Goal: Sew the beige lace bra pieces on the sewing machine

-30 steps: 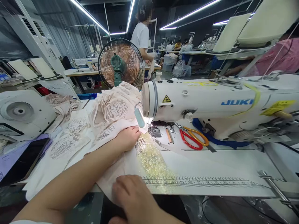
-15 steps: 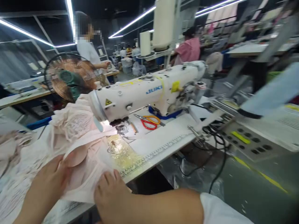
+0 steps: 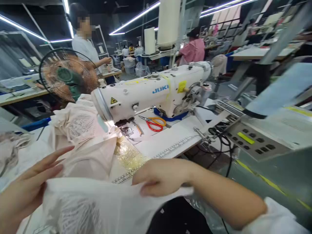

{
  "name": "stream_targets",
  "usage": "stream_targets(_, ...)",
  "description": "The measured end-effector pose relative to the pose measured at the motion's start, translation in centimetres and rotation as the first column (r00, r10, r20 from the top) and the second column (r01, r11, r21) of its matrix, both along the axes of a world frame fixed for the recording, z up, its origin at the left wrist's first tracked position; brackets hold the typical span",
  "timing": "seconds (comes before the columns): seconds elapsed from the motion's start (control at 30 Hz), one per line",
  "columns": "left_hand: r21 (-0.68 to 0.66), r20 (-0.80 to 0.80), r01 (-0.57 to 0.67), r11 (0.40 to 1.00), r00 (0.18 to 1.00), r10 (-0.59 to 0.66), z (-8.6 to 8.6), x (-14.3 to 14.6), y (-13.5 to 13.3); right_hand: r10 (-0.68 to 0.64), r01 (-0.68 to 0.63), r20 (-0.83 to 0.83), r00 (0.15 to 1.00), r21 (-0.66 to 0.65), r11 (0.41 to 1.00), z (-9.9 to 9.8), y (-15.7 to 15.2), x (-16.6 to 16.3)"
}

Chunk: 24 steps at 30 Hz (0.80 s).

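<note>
My right hand [image 3: 162, 177] pinches the edge of a white fabric piece [image 3: 117, 201], which is stretched across the front of the table and has a lace pattern at its lower left. At the left end of that piece is my left hand [image 3: 31, 185], its fingers stretched out and apart; its thumb side is partly hidden. Beyond both hands, a pale pink garment [image 3: 97, 156] with lace and ruffles lies by the needle area of a white sewing machine [image 3: 146, 92]. Scissors [image 3: 154, 123] with red and orange handles rest on the machine bed.
A ruler strip [image 3: 170, 148] runs along the table edge. To the right are a control box [image 3: 255, 139] and loose black cables [image 3: 220, 139]. A fan [image 3: 69, 74] stands behind the garments, and thread cones [image 3: 149, 40] rise behind the machine. Two people are farther back.
My right hand has moved right and up, drawing the white fabric across the front. My left hand has shifted left and its fingers have spread. The pink garment lies flatter by the machine.
</note>
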<state>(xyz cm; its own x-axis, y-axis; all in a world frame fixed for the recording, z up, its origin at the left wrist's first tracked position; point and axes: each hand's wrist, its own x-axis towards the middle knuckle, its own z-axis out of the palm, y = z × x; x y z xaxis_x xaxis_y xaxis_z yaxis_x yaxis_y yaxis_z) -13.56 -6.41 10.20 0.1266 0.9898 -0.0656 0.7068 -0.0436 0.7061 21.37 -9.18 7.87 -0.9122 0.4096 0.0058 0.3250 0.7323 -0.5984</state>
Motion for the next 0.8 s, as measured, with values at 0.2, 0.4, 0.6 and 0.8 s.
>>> stream_targets(0.2, -0.105, -0.11, -0.249, 0.963, 0.965, 0.237, -1.5, 0.8, 2.5, -0.324, 0.296, 0.238, 0.916, 0.145, 0.944, -2.0, 5.6, -0.9)
stream_targets(0.4, 0.156, -0.81, -0.106, 0.982, 0.555, 0.189, -2.0, 1.0, 3.8, -0.637, 0.521, 0.118, 0.762, 0.472, 0.711, -5.1, 8.0, -6.5)
stream_targets(0.6, 0.122, -0.757, 0.209, 0.97, 0.652, -0.045, -1.9, 10.1, 4.6, -0.704, 0.567, 0.031, 0.709, 0.567, 0.597, -7.9, 6.3, -7.8)
stream_targets(0.8, 0.065, -0.609, 0.25, 0.966, 0.777, -0.16, -5.6, 14.4, 10.1, -0.595, 0.488, -0.023, 0.804, 0.598, 0.636, -9.9, 4.6, -8.2)
